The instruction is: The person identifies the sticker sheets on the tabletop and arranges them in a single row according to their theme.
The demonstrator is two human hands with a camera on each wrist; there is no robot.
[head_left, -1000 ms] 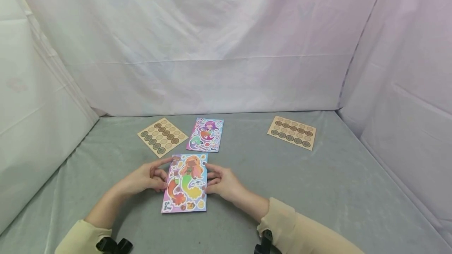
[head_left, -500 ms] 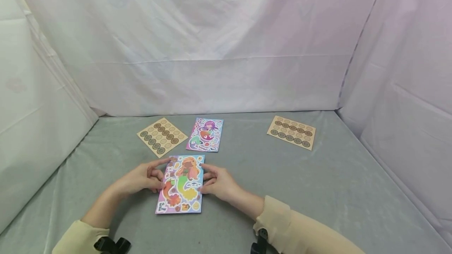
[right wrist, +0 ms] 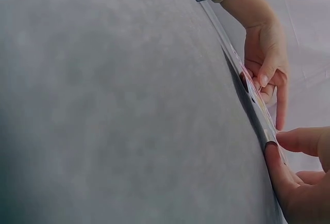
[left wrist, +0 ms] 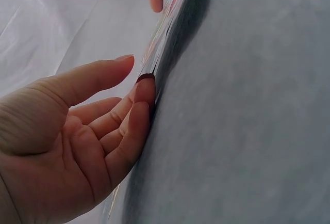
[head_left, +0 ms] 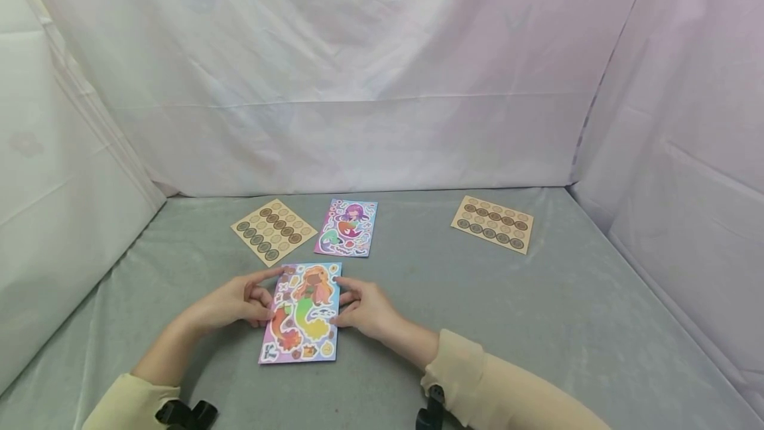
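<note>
You have the near sheet (head_left: 303, 314) between your hands, face up over the cloth (head_left: 430, 284) in front of you (whether its front edge touches down is hard to tell). Your left hand (head_left: 231, 302) grips the left edge, index fingertip reaching to the top corner and thumb lower down. Your right hand (head_left: 369, 308) pinches the opposite edge, its thumb and a fingertip closed on it. To handle it well, I'd keep both grips level and light: even pressure should hold the sheet flat, while squeezing inward may bow it. Best keep your fingertips at the margins, clear of the printed mermaid. Just behind lies the far sheet (head_left: 347, 227), with the left tan sheet (head_left: 274, 232) beside it; the right tan sheet (head_left: 493, 224) lies well apart.
</note>
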